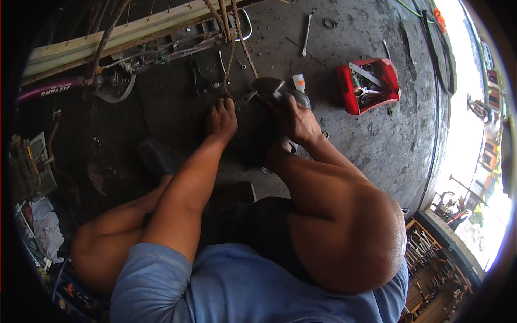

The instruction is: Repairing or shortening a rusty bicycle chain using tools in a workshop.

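Note:
A rusty bicycle chain [245, 46] hangs down from the bicycle at the top in two strands. My left hand [221, 119] is closed at the lower end of the left strand, its fingertips pinched together there. The right strand runs down to a dark metal tool [267, 85] with a rounded, hammer-like head. My right hand [301, 121] is wrapped around this tool, just right of my left hand; its grip is partly hidden under the fingers. A short silver pin-like piece [249, 96] sticks out between the hands.
The bicycle's purple frame tube [51, 90] and pale wheel rim [124, 35] fill the upper left. On the dark floor lie a wrench [308, 33], a putty knife [299, 82] and a red container [371, 104] of tools. A wooden tool tray [431, 269] stands at lower right.

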Demonstrator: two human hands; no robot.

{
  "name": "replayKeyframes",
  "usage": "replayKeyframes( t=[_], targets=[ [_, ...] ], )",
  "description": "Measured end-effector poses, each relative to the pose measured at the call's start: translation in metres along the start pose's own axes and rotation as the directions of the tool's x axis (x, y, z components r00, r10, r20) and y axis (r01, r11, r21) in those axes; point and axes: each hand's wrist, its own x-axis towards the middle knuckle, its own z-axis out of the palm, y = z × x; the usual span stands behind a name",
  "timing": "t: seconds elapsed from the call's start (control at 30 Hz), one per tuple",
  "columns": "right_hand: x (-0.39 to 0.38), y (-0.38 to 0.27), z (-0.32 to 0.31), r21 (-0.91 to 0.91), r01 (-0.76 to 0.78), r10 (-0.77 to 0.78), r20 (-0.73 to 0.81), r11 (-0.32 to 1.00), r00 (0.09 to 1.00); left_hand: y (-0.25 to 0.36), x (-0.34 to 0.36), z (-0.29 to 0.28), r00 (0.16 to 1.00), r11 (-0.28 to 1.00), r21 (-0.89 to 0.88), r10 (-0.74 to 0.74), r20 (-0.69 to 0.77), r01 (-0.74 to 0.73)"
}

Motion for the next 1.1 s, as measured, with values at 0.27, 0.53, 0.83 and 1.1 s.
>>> replayKeyframes(
  t=[0.27,0.53,0.83,1.1],
  targets=[
    [0.005,0.004,0.002,-0.042,0.044,-0.04,0.092,0.998,0.995,-0.002,-0.008,0.012,0.993,0.999,0.02,0.029,-0.113,-0.027],
    [0.006,0.007,-0.001,-0.086,-0.004,0.019,0.175,0.996,0.984,0.001,-0.006,0.011,0.999,1.0,-0.005,-0.006,-0.054,0.006],
    [0.008,-0.001,-0.01,-0.071,-0.058,0.074,0.248,0.996,0.966,0.005,-0.005,0.003,1.0,0.999,-0.038,-0.029,0.003,0.029],
    [0.005,0.025,0.004,-0.055,0.062,-0.053,0.161,0.997,0.985,0.01,-0.001,0.003,0.999,0.998,-0.07,-0.004,0.037,0.007]
  ],
)
